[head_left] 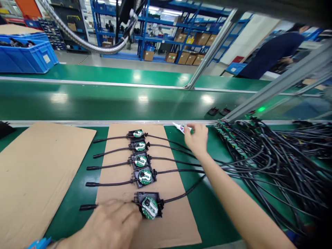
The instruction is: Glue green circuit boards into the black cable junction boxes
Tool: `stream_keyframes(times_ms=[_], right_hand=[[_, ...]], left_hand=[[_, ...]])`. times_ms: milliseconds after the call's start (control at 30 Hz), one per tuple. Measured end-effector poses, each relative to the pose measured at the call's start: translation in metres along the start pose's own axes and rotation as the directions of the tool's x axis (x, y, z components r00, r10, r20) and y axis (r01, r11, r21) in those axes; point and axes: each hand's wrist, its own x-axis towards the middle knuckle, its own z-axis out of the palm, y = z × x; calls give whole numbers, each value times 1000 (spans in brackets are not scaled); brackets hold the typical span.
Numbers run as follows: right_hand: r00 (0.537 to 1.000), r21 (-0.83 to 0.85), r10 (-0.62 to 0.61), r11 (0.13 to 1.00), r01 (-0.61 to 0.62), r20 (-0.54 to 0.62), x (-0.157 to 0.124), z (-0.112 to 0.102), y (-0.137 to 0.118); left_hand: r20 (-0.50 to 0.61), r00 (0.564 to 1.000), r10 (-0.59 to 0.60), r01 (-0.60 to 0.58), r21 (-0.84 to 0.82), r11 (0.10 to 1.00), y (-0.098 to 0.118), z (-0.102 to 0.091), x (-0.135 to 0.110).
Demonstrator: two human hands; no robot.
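On a cardboard sheet lies a column of black plastic housings, each with a round green circuit board bearing a white strip and black cables on both sides. My left hand (114,221), slightly blurred, has its fingers closed at the left edge of the nearest housing (149,205), covering part of its left cable. Farther off, my right hand (197,138) pinches the right end of a small white tube (178,127) with a long nozzle, by the table's back rail. My right forearm passes over the cables on the right.
A tangled heap of black cables (275,169) with green boards fills the right side. A second cardboard sheet (44,173) lies at left. Behind the rail (77,123) run a green surface and a slanted metal post (215,45). A blue bin (26,55) stands back left; a person (272,52) is back right.
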Motion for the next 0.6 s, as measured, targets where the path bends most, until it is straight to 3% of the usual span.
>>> stream_keyframes(times_ms=[67,100,133,167,200,233,333,400,467,600], right_hand=[[978,68,-128,991,118,164,-46,-17,-16],[923,145,-235,969,199,306,-71,-25,-21],[778,281,-393,916,286,490,-96,-30,-26],[695,374,-483,871,319,533,-119,-33,-28],[666,397,-507,858,327,547,-138,-35,-28],[645,414,-527,846,336,553,-153,-34,-27],[696,435,-553,822,367,458,-174,-33,-21],[711,430,-604,783,449,359,-176,-39,-19],[673,364,-652,757,543,349,-176,-51,-22],[557,275,-661,733,622,503,-179,-72,-38]], left_hand=[[118,976,-183,184,0,983,-3,-12,8],[190,948,-256,256,21,966,-4,-15,11],[256,916,-309,308,45,950,-6,-15,14],[305,890,-339,335,67,940,-8,-14,15],[335,875,-351,344,82,935,-9,-11,16],[345,870,-352,346,83,935,-10,-8,15],[328,874,-358,392,-42,919,-8,-3,11],[335,861,-383,462,-195,865,-5,-7,8],[359,834,-419,526,-290,799,0,-13,8],[397,785,-476,600,-292,745,7,-18,14]])
